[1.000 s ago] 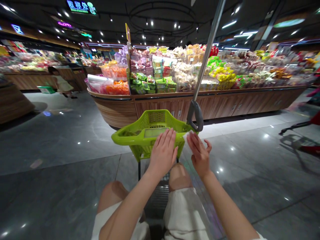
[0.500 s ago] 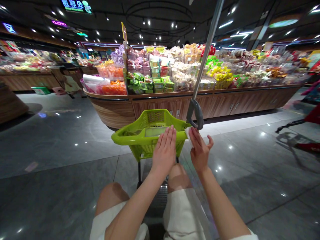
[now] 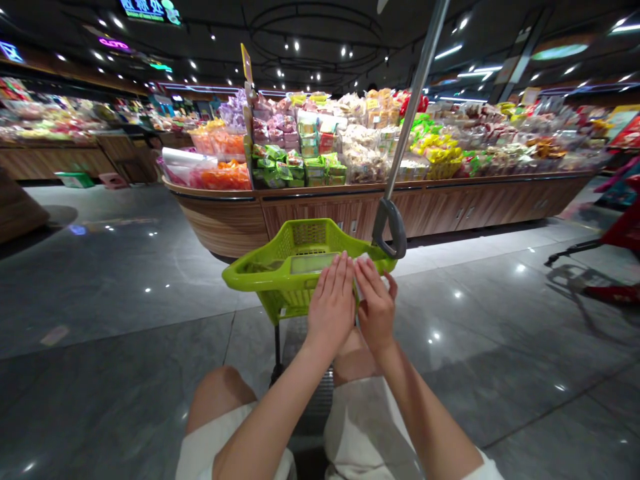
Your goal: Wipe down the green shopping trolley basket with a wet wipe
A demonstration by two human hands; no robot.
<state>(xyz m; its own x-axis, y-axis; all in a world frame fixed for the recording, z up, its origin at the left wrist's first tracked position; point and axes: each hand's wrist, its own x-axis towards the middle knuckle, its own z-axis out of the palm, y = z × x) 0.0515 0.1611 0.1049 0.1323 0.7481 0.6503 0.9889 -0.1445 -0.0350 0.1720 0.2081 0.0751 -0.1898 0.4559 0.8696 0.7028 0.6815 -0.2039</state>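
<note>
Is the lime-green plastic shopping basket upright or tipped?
Upright: the lime-green plastic shopping basket stands on its black cart post, open top facing up.

Lime-green mesh basket (image 3: 311, 241), grey marbled floor (image 3: 125, 300)
</note>
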